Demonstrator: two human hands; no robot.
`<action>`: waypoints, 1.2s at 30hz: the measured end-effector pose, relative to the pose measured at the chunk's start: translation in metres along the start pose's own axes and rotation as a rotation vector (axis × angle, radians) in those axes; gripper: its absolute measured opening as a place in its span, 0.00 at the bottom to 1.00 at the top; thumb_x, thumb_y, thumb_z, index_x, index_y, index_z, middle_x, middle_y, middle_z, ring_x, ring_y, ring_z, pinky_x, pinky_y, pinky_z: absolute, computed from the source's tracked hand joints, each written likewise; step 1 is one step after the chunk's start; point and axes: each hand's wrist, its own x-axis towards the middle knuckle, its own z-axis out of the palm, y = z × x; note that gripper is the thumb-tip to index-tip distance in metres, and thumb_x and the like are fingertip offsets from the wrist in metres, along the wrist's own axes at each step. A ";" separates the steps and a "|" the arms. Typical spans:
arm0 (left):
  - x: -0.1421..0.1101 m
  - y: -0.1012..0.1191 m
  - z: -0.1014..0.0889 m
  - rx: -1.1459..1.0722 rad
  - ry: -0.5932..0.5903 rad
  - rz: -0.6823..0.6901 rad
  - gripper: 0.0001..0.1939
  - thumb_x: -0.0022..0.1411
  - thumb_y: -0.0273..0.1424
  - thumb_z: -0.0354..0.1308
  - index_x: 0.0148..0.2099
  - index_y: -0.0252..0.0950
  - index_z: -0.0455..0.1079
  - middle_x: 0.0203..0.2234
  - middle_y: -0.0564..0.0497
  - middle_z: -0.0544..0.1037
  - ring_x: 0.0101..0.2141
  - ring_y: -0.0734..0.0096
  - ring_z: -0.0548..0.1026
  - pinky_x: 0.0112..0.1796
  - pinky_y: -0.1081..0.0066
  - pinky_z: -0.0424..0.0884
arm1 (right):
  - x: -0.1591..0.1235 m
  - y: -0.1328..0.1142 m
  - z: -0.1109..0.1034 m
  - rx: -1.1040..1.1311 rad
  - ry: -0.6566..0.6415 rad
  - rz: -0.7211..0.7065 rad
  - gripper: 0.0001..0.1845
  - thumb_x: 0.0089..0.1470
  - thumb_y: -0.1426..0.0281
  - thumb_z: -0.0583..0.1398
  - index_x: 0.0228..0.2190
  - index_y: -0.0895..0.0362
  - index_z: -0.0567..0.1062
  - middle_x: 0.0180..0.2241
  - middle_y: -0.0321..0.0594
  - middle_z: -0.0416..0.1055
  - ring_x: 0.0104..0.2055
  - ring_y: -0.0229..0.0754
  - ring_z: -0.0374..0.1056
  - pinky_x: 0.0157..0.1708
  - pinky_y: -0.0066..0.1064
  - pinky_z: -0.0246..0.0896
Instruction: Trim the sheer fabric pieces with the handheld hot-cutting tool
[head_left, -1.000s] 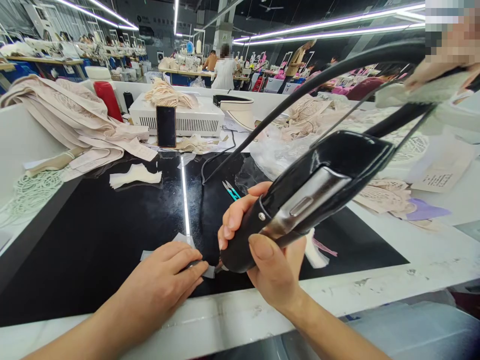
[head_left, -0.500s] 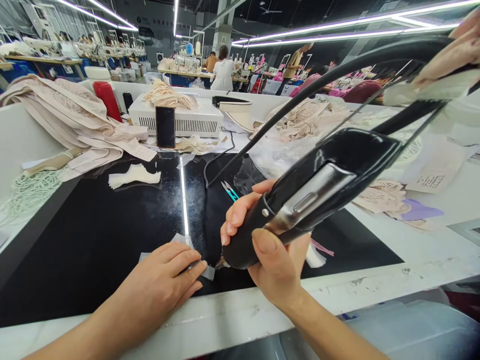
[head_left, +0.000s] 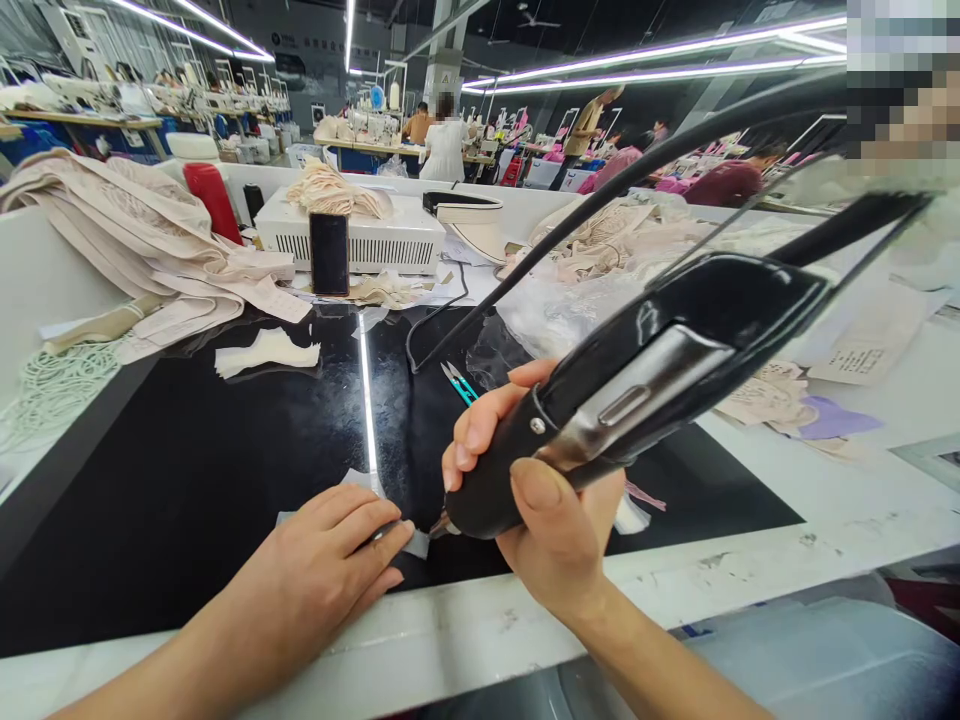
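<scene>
My right hand (head_left: 559, 520) is wrapped around a black corded handheld tool (head_left: 637, 370) with a long metal lever on its side. The tool slants down to the left, and its narrow metal tip (head_left: 442, 525) sits at the edge of a thin, pale translucent piece (head_left: 417, 544). Whether the tip touches that piece, I cannot tell. Just left of the tip, my left hand (head_left: 330, 570) lies flat on the same pale material with its fingers stretched out, covering most of it. The undersides of the left fingers are hidden.
Turquoise-handled thread snips (head_left: 459, 383) and a cream fabric scrap (head_left: 266, 352) lie on the black mat (head_left: 187, 480). Behind stand a phone (head_left: 330, 254) and a vented white box (head_left: 397, 240). Beige fabric (head_left: 142, 230) is heaped left; the tool's cable (head_left: 570, 230) arches across the right side.
The rear of the tool has shifted slightly to the right, and my right thumb with it. The tip and my left hand stay in nearly the same place.
</scene>
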 end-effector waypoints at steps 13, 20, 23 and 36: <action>-0.004 0.002 -0.001 -0.034 0.069 0.102 0.14 0.75 0.35 0.51 0.52 0.36 0.76 0.44 0.55 0.81 0.49 0.73 0.77 0.69 0.65 0.41 | 0.001 -0.002 0.004 0.006 0.029 0.016 0.24 0.48 0.58 0.72 0.42 0.48 0.68 0.28 0.30 0.70 0.23 0.37 0.64 0.19 0.28 0.65; -0.006 0.000 0.005 -0.035 0.038 0.095 0.14 0.75 0.35 0.51 0.52 0.36 0.75 0.43 0.56 0.81 0.47 0.73 0.78 0.70 0.63 0.38 | -0.002 -0.003 0.004 0.030 0.011 0.016 0.23 0.51 0.59 0.71 0.44 0.49 0.68 0.28 0.31 0.70 0.23 0.35 0.62 0.20 0.28 0.64; -0.007 0.000 0.006 -0.041 0.035 0.092 0.14 0.75 0.35 0.51 0.52 0.36 0.75 0.44 0.56 0.81 0.47 0.74 0.78 0.70 0.64 0.38 | -0.002 -0.003 0.005 0.037 0.014 0.016 0.23 0.50 0.59 0.71 0.43 0.49 0.68 0.28 0.31 0.70 0.24 0.36 0.62 0.20 0.29 0.65; -0.005 0.002 0.004 -0.074 -0.007 0.063 0.14 0.75 0.35 0.50 0.53 0.35 0.73 0.44 0.52 0.81 0.47 0.71 0.78 0.68 0.58 0.52 | -0.005 -0.002 0.004 0.022 -0.006 0.030 0.19 0.55 0.60 0.68 0.44 0.48 0.68 0.29 0.30 0.69 0.24 0.35 0.64 0.22 0.28 0.65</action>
